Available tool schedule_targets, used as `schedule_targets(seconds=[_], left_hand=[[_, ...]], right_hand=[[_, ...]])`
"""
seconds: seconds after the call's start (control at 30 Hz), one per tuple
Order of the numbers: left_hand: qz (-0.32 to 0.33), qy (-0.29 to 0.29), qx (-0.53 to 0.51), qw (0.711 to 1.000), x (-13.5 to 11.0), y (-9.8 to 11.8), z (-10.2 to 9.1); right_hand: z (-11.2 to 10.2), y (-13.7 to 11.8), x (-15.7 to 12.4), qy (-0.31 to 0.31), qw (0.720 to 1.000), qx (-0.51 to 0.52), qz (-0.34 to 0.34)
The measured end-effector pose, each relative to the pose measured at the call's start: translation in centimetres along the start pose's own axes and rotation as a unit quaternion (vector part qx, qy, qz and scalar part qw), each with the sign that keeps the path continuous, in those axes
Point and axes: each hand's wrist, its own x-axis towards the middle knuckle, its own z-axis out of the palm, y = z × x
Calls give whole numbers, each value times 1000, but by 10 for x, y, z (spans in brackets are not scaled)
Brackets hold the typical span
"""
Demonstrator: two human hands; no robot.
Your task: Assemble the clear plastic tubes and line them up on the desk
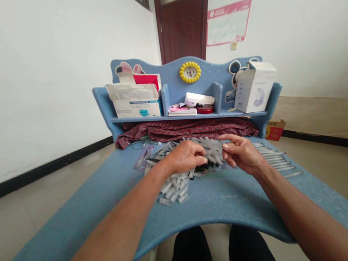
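My left hand (185,157) and my right hand (242,153) meet over the middle of a blue desk (232,199). Both are closed in a pinch on a small grey plastic tube (213,154) held between them. Under and around the hands lies a loose pile of several grey tubes (176,187), with some small dark pieces (205,168) beneath the fingers. To the right of my right hand, a neat row of finished-looking tubes (274,159) lies side by side on the desk.
A red checked cloth (186,129) lies along the desk's back under a blue shelf (188,116) holding a box of masks (136,105), a white carton (254,88), a yellow clock (190,71) and small items. A brown door (182,24) stands behind. My knees (219,251) show below the desk edge.
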Motion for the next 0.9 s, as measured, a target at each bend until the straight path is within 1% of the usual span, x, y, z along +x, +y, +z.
schedule_targets(seconds=[0.1,0.13,0.2,0.33,0.43,0.63,0.77,0.9], left_hand=[[-25,36,-81,996,-1,4,0],[-34,40,-102,993,-2,6,0],[-44,41,-122,991,-3,7,0],[-28,51,-97,994,-2,7,2],[-11,55,-68,996,-1,5,3],[-3,61,-45,997,1,5,3],[1,59,-34,998,1,5,4],[-1,59,-33,998,1,4,6]], right_hand=[[-1,-1,1,49,998,30,-17],[-2,-2,1,56,998,37,-15],[-3,-2,2,49,998,49,-4],[-4,-1,1,14,997,81,0],[-4,-2,1,-1,995,97,-3],[-3,-2,0,-24,996,83,-15],[-1,1,-1,-25,998,59,-18],[0,3,0,-9,999,25,-22]])
